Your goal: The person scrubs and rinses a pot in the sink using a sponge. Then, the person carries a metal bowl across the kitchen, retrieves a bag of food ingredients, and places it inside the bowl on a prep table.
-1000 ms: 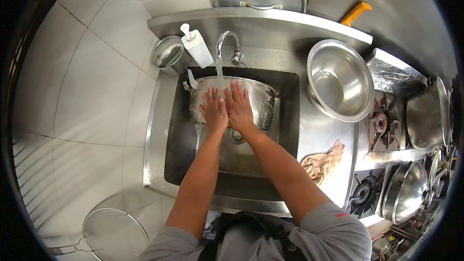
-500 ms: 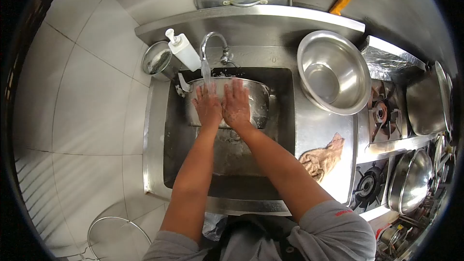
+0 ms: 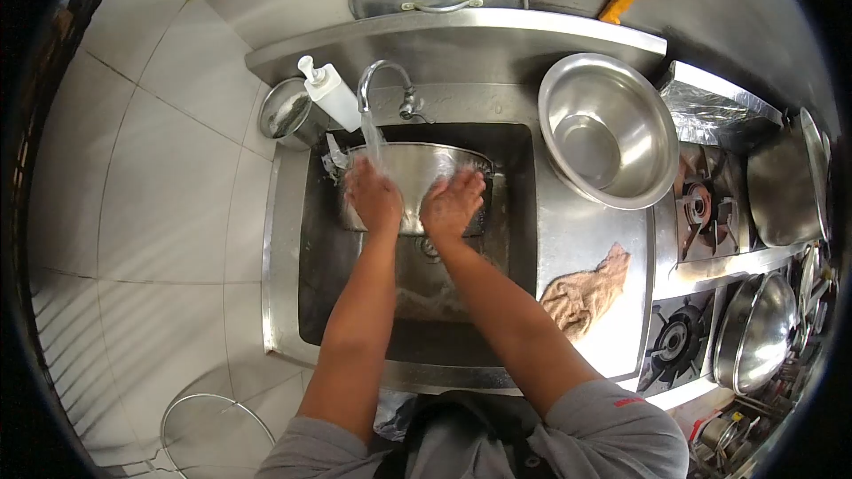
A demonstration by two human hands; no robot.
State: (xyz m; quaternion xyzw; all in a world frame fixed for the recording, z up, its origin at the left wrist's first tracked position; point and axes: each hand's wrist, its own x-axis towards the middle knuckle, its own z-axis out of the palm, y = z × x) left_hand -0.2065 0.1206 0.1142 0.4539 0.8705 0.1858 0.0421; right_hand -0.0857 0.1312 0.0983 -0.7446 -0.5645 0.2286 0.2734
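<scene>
**One gap had opened over the sink (image 3: 444,342)**

Half a second earlier I saw the left hand (image 3: 374,198) and right hand (image 3: 451,204) side by side; now they had parted, baring more of the steel pot (image 3: 414,179). It lay by the sink's back edge. Both hands looked open and empty, their fingers blurred; touch I couldn't tell. I judged that only the left one met the tap's (image 3: 383,67) running water (image 3: 373,138) directly.
</scene>
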